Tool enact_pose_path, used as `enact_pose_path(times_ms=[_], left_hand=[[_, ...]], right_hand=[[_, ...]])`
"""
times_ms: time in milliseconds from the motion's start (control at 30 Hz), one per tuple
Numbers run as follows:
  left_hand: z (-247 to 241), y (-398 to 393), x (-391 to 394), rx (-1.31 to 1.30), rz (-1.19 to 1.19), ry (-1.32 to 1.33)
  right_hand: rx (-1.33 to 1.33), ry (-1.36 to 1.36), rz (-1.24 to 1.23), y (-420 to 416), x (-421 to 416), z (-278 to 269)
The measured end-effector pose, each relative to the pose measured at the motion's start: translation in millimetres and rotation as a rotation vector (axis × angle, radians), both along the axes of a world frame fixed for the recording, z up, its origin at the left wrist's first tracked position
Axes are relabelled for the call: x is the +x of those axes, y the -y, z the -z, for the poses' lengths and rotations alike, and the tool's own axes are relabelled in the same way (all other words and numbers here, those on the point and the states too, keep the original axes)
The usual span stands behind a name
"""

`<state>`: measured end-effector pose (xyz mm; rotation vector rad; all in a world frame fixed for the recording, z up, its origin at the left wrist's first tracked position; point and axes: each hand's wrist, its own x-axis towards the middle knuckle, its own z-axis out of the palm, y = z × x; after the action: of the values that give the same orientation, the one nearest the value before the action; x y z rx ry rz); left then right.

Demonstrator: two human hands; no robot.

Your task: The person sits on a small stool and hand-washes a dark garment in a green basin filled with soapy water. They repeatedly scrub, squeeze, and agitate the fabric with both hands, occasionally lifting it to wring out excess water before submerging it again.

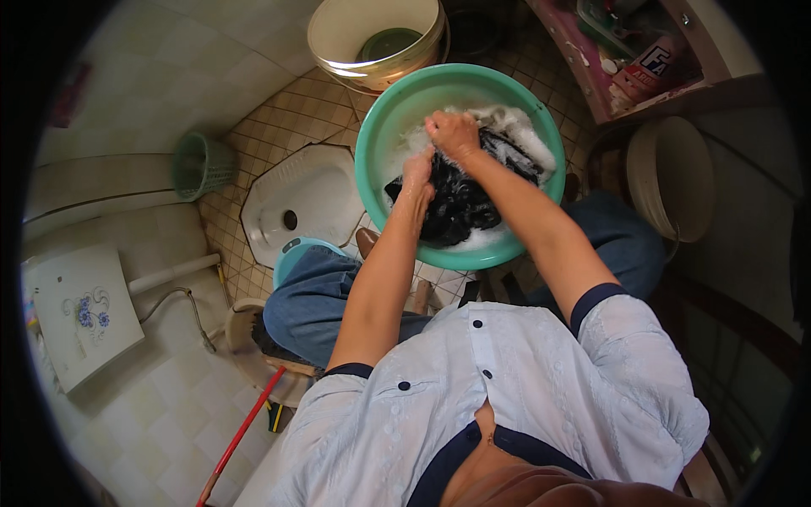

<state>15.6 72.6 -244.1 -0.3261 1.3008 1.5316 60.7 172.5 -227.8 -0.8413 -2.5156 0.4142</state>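
Observation:
A round green plastic basin (365, 139) stands in front of me, holding sudsy water and a soaked black cloth garment (459, 203). My left hand (421, 174) grips the garment near its upper left edge, thumb towards the middle of the basin. Just above and to the right, my right hand (453, 133) is closed on the cloth, its fingers bent in the foam. The two hands are close together. White suds (519, 130) gather along the upper right inside of the basin and at its bottom edge. The part of the cloth inside my fists is hidden.
Beyond the basin stands a large pale bucket (323, 38). A squat toilet (310, 190) lies to the left, with a green basket (190, 168) past it. A light blue plastic container (294, 256) is by my left knee. A pale bucket (671, 180) and a pink shelf (586, 76) are on the right.

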Motion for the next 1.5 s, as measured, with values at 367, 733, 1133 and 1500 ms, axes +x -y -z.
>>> enact_pose_path(times_ms=[367,733,1133,1500], left_hand=[[-11.2,13.6,-23.8,0.236,-0.124,0.237],[-24.7,15.5,-14.1,-0.058,0.221,-0.322],[-22.0,13.6,12.2,-0.397,1.323,-1.629],[55.7,-41.3,-22.0,-0.326,0.828,-1.216]], right_hand=[[-0.653,0.103,-0.008,48.5,34.9,-42.8],[-0.209,-0.017,0.084,-14.3,15.4,-23.4],[-0.141,0.620,-0.156,7.6,103.1,-4.9],[-0.562,-0.115,0.167,-52.7,69.2,113.4]])
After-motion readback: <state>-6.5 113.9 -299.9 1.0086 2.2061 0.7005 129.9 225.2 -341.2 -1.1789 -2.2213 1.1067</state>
